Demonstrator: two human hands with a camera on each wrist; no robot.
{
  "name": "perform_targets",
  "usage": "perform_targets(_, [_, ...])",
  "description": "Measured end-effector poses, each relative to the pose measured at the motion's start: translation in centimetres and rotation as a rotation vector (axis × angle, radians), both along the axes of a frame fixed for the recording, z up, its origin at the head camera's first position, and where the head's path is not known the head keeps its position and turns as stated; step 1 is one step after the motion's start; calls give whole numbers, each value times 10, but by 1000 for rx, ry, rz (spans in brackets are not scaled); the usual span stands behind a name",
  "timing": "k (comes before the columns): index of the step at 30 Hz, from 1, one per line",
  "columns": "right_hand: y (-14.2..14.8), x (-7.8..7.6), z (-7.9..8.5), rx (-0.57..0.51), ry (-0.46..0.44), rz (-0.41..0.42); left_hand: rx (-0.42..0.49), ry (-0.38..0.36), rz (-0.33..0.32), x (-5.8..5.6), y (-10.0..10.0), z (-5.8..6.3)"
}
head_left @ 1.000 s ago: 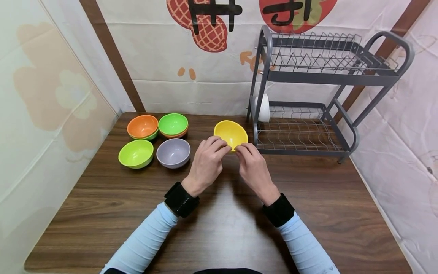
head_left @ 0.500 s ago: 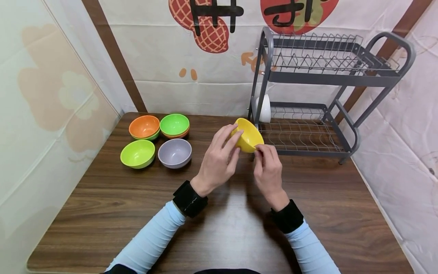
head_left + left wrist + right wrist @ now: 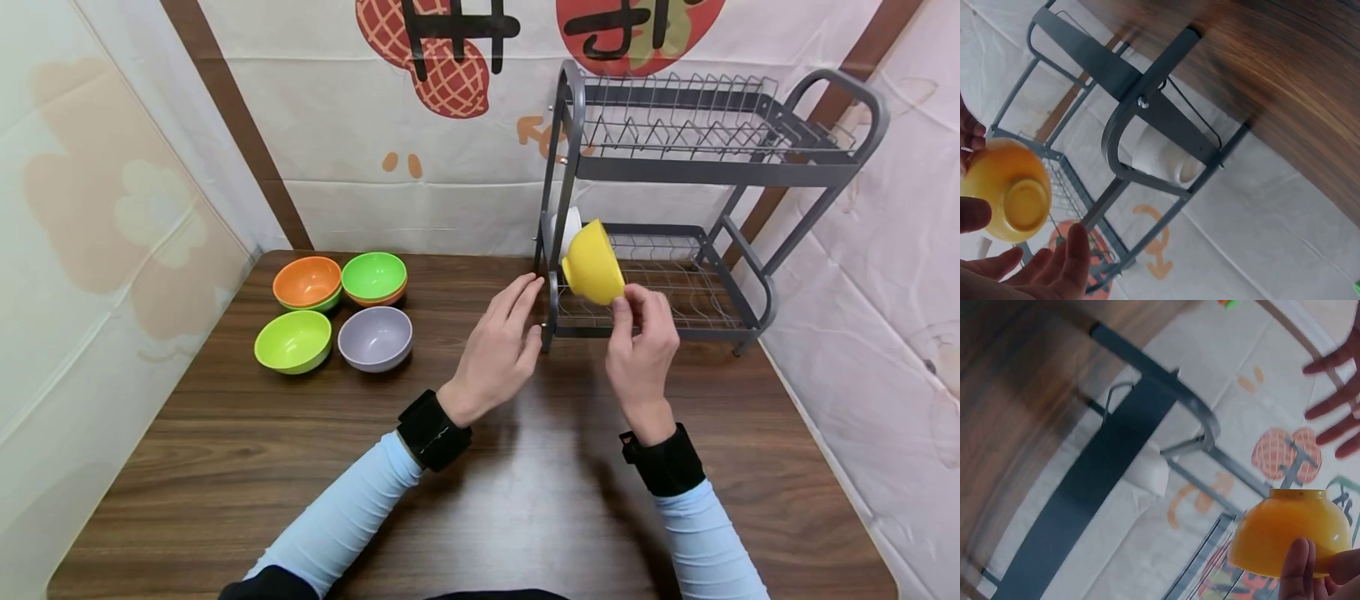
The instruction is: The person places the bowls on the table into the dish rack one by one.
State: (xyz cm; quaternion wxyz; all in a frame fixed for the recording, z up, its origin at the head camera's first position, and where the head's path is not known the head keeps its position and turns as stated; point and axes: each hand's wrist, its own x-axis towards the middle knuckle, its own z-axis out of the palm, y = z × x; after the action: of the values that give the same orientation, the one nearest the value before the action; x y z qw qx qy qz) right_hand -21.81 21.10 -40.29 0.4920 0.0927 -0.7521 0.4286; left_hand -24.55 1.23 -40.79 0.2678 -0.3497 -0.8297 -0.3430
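Observation:
A yellow bowl (image 3: 594, 265) is tipped on its side in front of the rack's lower tier, its foot facing left. My right hand (image 3: 643, 358) pinches its rim between thumb and fingers, which the right wrist view also shows on the bowl (image 3: 1291, 531). To the left of the bowl and apart from it, my left hand (image 3: 495, 350) is held with fingers extended, near the rack's left post. Behind the yellow bowl, a white bowl (image 3: 567, 229) stands on edge at the left end of the lower tier, partly hidden.
A two-tier grey dish rack (image 3: 705, 172) stands at the back right of the wooden table (image 3: 247, 467). On the left are an orange bowl (image 3: 306, 282) on a green one, a green bowl (image 3: 373, 275) on an orange one, a lime bowl (image 3: 294, 342) and a grey bowl (image 3: 375, 337).
Both hands held the yellow bowl earlier; the left has let go. The right hand has carried the bowl rightward to the rack and turned it on its side.

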Motion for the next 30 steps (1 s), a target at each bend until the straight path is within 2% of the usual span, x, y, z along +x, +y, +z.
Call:
perform_targets(5, [11,-12,7,-71,-64,-14,-91,-35,19,-9,13,-5])
perform_targets(11, [18,-29,3,-152,-168,-9,-227,-78,63,-18,24,-15])
perform_targets(17, [27,-50,-1,-188,-253,-37,-343,-133,95,-23,27,-25])
perform_targets(24, [40,-83,1,-258,-385,-77,-433,-101,124,-28,28,-31])
perform_targets(30, [48,-108,13,-298,-518,-97,-476,-62,140,-29,27,-33])
